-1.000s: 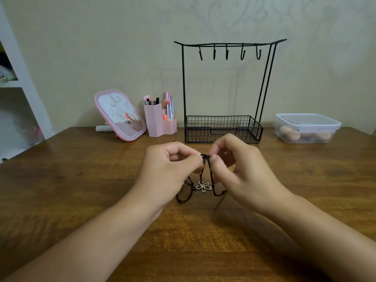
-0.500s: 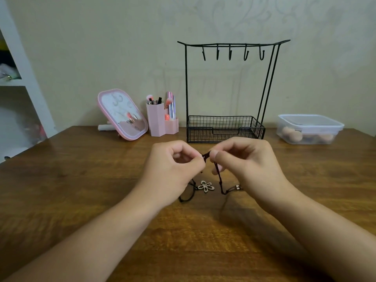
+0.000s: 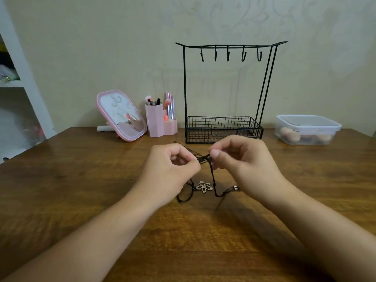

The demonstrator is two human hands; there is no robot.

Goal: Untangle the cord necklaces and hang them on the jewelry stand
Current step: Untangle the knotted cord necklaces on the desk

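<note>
The tangled dark cord necklaces (image 3: 211, 176) hang between my two hands just above the wooden table (image 3: 81, 180). My left hand (image 3: 168, 174) pinches the cords at thumb and forefinger, and my right hand (image 3: 244, 159) pinches them a finger's width away. A short taut stretch runs between the pinches. A flower-shaped pendant (image 3: 204, 186) lies on the table below, with loose cord loops and a beaded end (image 3: 235, 187) beside it. The black wire jewelry stand (image 3: 223, 127) stands behind my hands, its several hooks (image 3: 228, 55) bare.
A pink-framed mirror (image 3: 121, 115) and a pink brush holder (image 3: 160, 123) stand at the back left. A lidded clear plastic box (image 3: 307, 129) with sponges sits at the back right. White shelves (image 3: 18, 86) flank the table's left side.
My hands have drawn slightly apart, stretching a short length of cord between them. The beaded cord end has slid out to the right on the table, and the pendant now lies flat.
</note>
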